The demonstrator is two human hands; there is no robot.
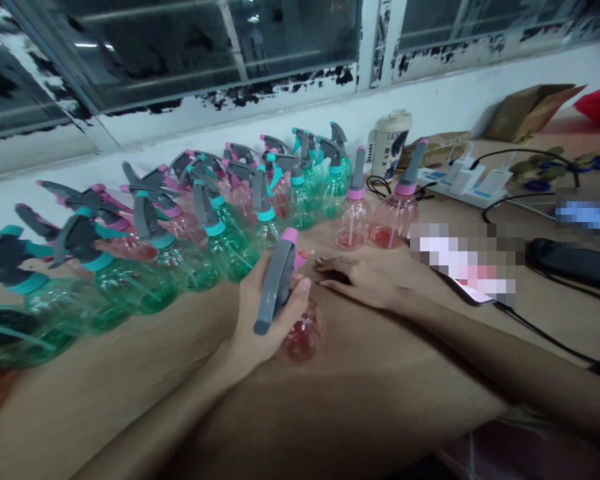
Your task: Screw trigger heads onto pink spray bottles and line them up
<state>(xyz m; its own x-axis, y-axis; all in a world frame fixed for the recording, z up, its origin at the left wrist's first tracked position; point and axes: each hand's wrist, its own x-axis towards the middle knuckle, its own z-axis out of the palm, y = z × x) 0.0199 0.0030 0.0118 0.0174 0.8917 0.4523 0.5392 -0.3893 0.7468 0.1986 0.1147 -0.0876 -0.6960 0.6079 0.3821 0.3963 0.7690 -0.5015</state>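
Note:
My left hand (257,313) is wrapped round the neck of a pink spray bottle (304,337) with a grey and pink trigger head. The bottle is low over or on the brown table; I cannot tell which. To its right, my right hand (357,277) rests on the table with fingers loosely stretched out and nothing in them. Beyond it stand two more pink spray bottles (351,223). On the left, rows of green spray bottles (137,283) with grey and turquoise heads stand close to my left hand, pink ones among them.
A coffee cup (391,143) stands by the wall. On the right lie a power strip (455,183) with plugged-in chargers, a phone (473,283) on a cable and a black device (575,263). A cardboard box (527,113) sits at the back right.

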